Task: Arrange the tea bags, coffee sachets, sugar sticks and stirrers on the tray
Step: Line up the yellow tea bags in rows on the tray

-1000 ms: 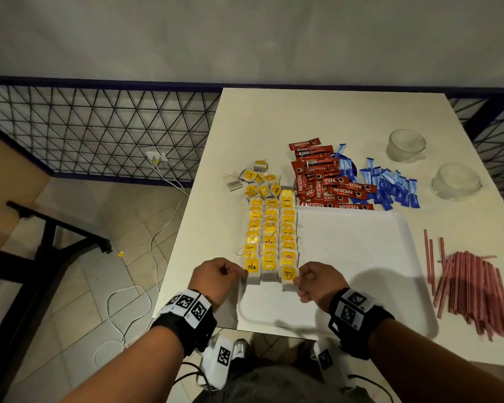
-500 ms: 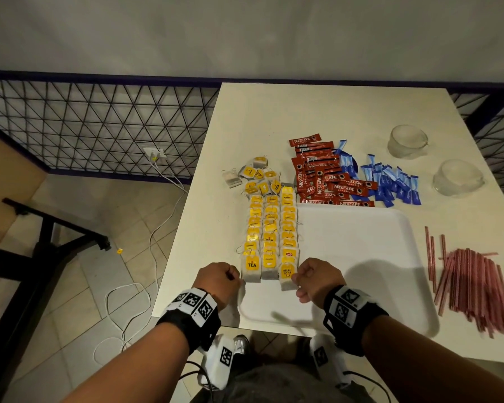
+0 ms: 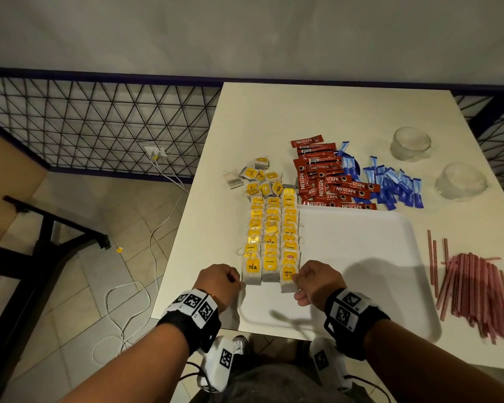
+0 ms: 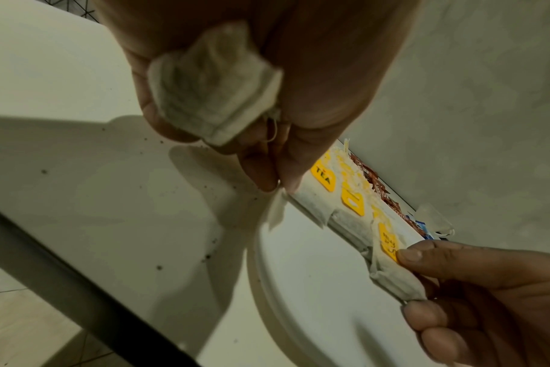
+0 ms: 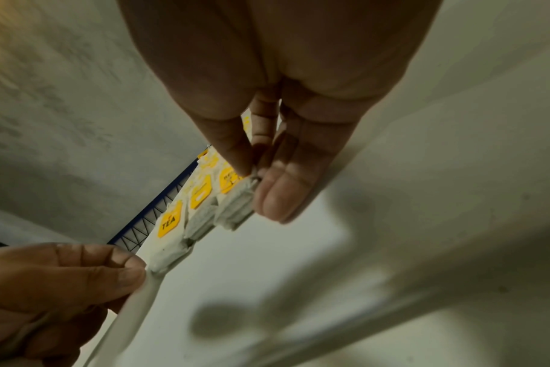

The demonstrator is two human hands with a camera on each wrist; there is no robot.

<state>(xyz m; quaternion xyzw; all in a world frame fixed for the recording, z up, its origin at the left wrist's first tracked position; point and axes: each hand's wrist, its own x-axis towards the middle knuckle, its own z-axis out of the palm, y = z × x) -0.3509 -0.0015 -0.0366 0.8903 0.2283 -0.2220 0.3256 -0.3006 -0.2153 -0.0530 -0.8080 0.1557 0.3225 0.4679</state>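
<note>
Tea bags (image 3: pixel 271 237) with yellow tags lie in three rows along the left side of the white tray (image 3: pixel 361 271). My left hand (image 3: pixel 221 282) pinches a corner of the nearest bag in the left row (image 4: pixel 277 211) and keeps another tea bag (image 4: pixel 211 84) tucked in its palm. My right hand (image 3: pixel 314 282) pinches the nearest bag in the right row (image 5: pixel 236 211) between thumb and fingers. Red coffee sachets (image 3: pixel 329 181) and blue sugar sticks (image 3: pixel 390 187) are heaped beyond the tray. Pink stirrers (image 3: pixel 477 286) lie to its right.
Several loose tea bags (image 3: pixel 256 175) sit on the table past the rows. Two glass cups (image 3: pixel 409 144) (image 3: pixel 460 181) stand at the back right. The table's left edge (image 3: pixel 186 228) drops to a tiled floor with a white cable (image 3: pixel 122 309).
Both hands stay at the near end of the tea bag rows, with only slight shifts. The head view has moved a little.
</note>
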